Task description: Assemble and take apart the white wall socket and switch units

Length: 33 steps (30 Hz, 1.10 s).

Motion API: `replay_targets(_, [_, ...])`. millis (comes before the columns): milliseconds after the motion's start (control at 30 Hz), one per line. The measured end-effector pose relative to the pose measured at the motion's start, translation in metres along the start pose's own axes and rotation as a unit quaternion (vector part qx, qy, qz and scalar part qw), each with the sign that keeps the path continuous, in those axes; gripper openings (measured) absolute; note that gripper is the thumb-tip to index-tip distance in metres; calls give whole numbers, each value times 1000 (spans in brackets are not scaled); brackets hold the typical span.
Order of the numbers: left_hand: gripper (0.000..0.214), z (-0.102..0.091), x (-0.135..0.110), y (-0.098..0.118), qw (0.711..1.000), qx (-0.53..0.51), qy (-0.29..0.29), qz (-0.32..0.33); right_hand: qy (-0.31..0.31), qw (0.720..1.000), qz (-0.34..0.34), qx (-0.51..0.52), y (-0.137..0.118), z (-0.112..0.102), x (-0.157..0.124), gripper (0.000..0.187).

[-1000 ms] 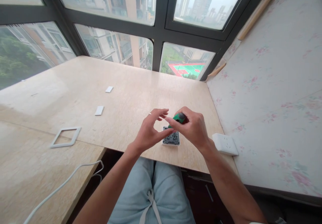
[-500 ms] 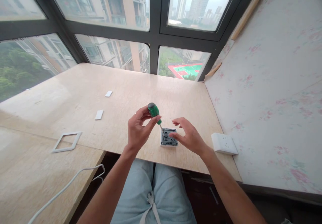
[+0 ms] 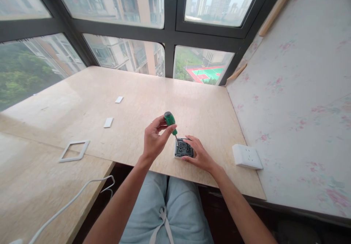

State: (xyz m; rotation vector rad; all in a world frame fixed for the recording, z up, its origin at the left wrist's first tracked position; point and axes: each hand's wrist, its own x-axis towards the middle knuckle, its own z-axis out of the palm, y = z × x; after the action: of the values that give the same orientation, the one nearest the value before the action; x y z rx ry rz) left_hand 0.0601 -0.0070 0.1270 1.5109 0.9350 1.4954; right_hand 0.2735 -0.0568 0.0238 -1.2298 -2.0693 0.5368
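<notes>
My left hand (image 3: pixel 157 138) grips a green-handled screwdriver (image 3: pixel 170 120), tilted, its shaft reaching down to the left side of an open wall switch (image 3: pixel 183 149). The switch shows its dark grey inner face inside a white body and lies near the front edge of the wooden top. My right hand (image 3: pixel 201 156) holds the switch from the right, fingers over its far right corner and thumb along the near edge. Part of the switch's right side is hidden by those fingers. Whether the tip sits in a screw is too small to tell.
Two small white switch buttons (image 3: pixel 108 122) and a white square frame (image 3: pixel 74 151) lie to the left. A white socket box (image 3: pixel 247 156) stands at the right by the papered wall. A white cable (image 3: pixel 74 201) hangs over the left board's edge. Windows close off the back.
My right hand has come down from beside the switch and closed around its right side. The screwdriver stays at the switch's left side in my left hand. The view has shifted slightly.
</notes>
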Motion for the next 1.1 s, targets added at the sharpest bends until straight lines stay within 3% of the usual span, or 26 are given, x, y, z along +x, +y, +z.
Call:
replay_targets(567, [36, 2, 2, -4, 999, 37, -10, 15, 32, 999, 0, 10, 1, 6, -1, 59])
replay_targets(1100, [34, 5, 0, 3, 998, 55, -14, 27, 24, 1000, 4, -6, -1, 5, 0, 59])
